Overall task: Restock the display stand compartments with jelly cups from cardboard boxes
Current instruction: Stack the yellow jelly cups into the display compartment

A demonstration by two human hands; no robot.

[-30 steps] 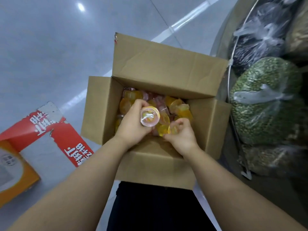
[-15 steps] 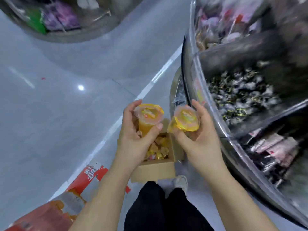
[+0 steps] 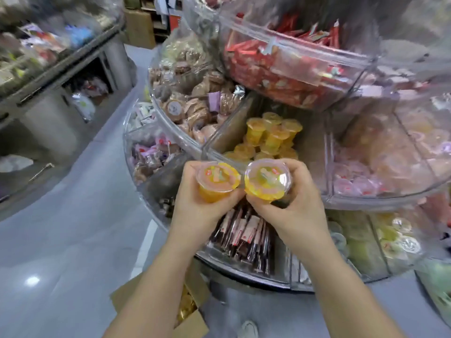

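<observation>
1. Big change from a second ago: back then both hands are down inside the cardboard box [image 3: 156, 311] digging for cups. Now they're up at chest height in front of the display stand [image 3: 288, 281], and the box sits low on the floor by the person's feet, flaps open, with yellow cups visible inside.

2. Half a second ago the cups are already lifted but the view is mostly floor and the stand's edge. Now the view looks straight at the tiers, so the person has stood up and faces the shelves.

3. Left hand [image 3: 195, 206] grips one jelly cup [image 3: 217, 182], fingers curled round its yellow body, lid facing up.

4. Right hand [image 3: 290, 206] holds a second jelly cup [image 3: 267, 182] the same way. The two cups sit side by side, rims just about touching.

5. Straight beyond the hands is the jelly compartment [image 3: 231, 132], with a pile of matching yellow cups [image 3: 271, 137] stacked toward the back. The front looks sparser, so there's room.

6. Neighbours: cookies [image 3: 192, 103] to the left, pinkish cups [image 3: 366, 176] to the right, dark wrapped bars [image 3: 246, 235] on the tier below the hands.

7. So the pick-up part looks done and this is the carry. I'd guess next is reaching over the clear front wall and dropping both in. Plenty remains in the box, so more trips seem likely.
</observation>
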